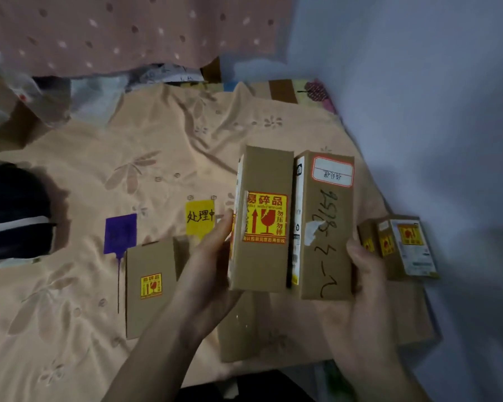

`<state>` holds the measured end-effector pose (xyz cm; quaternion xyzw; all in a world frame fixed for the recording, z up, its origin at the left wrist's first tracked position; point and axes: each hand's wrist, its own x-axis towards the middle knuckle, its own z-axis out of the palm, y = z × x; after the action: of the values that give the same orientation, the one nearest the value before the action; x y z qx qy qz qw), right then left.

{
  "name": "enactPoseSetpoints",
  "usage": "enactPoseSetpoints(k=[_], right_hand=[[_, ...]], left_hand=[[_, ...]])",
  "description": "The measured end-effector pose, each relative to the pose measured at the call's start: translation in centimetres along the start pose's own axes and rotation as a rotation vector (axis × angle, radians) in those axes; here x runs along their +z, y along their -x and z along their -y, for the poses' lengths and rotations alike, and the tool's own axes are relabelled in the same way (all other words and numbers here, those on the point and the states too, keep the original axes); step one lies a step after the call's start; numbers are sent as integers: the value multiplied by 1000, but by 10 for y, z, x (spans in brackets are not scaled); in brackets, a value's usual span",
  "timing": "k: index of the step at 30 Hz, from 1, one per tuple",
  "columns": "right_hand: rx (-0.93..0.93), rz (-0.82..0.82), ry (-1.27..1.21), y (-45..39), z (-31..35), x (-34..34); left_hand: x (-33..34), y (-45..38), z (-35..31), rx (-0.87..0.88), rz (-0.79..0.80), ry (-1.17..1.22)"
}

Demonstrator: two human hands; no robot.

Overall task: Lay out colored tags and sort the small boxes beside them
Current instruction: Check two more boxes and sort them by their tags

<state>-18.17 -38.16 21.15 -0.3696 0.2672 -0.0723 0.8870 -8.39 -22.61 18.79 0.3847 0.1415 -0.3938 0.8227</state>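
Sorting step in hand: left hand (212,256) clamps a fragile-stickered carton (260,219), right hand (363,268) clamps a handwritten-numbered carton (325,227), both raised side by side over the peach bedsheet (70,300). Purple tag (120,233) and yellow tag (200,217) lie left; one carton (151,288) rests near the purple tag, unsorted cartons (398,248) far right. Next move likely calls for setting each held carton beside its matching tag.

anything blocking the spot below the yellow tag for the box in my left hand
Partly. The left hand holds a box above it, and a box lying under the purple tag reaches close beside the yellow tag.
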Motion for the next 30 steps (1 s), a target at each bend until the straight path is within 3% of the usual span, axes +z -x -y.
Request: enactPoseSetpoints(k=[3, 7, 12, 16, 19, 27, 30], right_hand=[[-64, -42, 8, -8, 1, -8], [-189, -41, 267, -18, 3, -25], [-223, -48, 384, -14, 18, -44], [-247, -54, 216, -14, 29, -60], [-239, -73, 149, -12, 31, -67], [-118, 24, 52, 5, 20, -61], [-107, 15, 21, 7, 16, -59]], left_hand=[[12, -12, 15, 156, -82, -212], [26, -16, 26, 338, -205, -422], [37, -16, 28, 143, -111, -389], [32, -17, 26, -12, -6, 83], [30, -14, 29, 42, 20, 223], [40, -11, 51, 63, 19, 145], [44, -9, 58, 152, -45, -81]])
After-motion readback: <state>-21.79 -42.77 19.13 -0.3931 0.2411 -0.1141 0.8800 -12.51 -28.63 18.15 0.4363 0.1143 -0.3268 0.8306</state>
